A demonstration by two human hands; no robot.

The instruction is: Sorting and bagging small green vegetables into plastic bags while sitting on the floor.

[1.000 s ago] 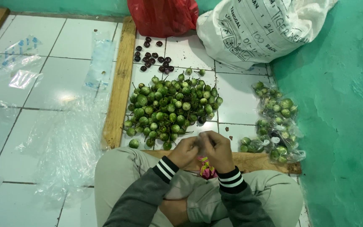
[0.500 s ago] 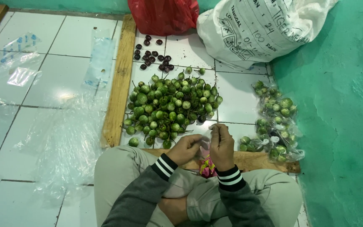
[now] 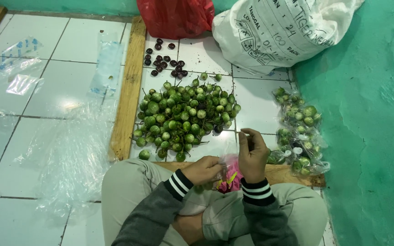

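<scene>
White floor tiles [image 3: 46, 91] run up to a teal wall [image 3: 370, 114], and a person sits cross-legged at the lower edge with both hands over the lap. Since half a second ago the right hand [image 3: 252, 155] has risen and drawn apart from the left hand [image 3: 204, 169]; earlier the two were pressed close together. The right hand's fingers are now pinched narrow around something thin that is too small to make out, while the left hand is curled on a clear plastic bag [image 3: 226, 171] that lies between the hands above a pink bundle [image 3: 233, 180]. Just ahead, a heap of small round green fruits [image 3: 185, 116] with thin stems sits glossy on the tile, bounded on its left by a pale wooden plank [image 3: 127, 91] and near the knees by another board [image 3: 281, 174]. Bagged green fruits [image 3: 299, 132] crowd the wall on the right. Dark purple fruits [image 3: 165, 61] lie farther off, before a red bag [image 3: 176, 16] and a white woven sack [image 3: 274, 32]. Crinkled clear plastic sheets [image 3: 64, 150] cover the open tiles on the left.
</scene>
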